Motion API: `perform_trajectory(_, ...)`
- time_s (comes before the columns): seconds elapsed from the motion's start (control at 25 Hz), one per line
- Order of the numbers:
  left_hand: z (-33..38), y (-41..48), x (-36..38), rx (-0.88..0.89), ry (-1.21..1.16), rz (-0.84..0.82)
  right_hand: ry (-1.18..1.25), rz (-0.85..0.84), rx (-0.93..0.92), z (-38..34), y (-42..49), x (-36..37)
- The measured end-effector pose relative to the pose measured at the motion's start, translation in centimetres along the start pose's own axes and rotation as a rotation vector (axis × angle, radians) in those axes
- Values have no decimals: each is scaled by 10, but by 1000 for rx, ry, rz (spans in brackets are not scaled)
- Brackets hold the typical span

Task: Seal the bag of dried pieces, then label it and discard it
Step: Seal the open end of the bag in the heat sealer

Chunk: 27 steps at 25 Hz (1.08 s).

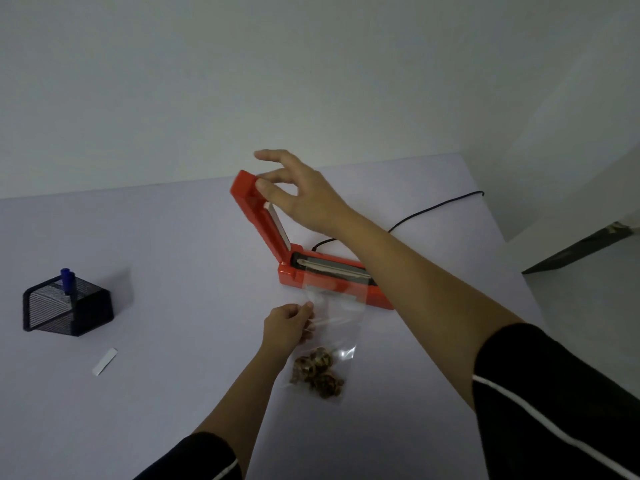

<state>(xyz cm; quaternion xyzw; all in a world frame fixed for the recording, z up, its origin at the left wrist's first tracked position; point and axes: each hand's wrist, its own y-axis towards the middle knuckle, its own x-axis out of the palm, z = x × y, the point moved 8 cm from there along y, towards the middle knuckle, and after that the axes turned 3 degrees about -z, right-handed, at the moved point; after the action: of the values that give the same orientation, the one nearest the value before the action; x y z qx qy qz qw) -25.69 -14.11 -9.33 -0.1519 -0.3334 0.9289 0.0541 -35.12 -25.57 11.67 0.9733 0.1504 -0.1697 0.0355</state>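
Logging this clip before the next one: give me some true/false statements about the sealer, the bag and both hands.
1. The orange heat sealer's lid is raised. True.
2. The left hand lies flat on the table, away from the clear bag. False: it pinches the bag's left edge.
3. The bag's top end lies over the sealer base. True.
4. The white label strip is stuck on the bag. False: it lies loose on the table near the mesh pen holder.
5. The right hand holds the blue marker. False: its fingertips touch the lid's top end; the marker stands in the holder.
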Motion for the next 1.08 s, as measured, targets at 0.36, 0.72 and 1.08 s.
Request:
perform_trajectory(0.36, 14, -6, -3, 159, 105, 19, 80, 486, 266, 98, -76, -63)
perform_trajectory(0.72, 41, -6, 8, 484, 481, -40, 311, 655, 873, 209, -209, 28)
perform_trajectory(1.08, 51, 4, 20, 478, 788, 13, 299, 739, 752, 195, -184, 18)
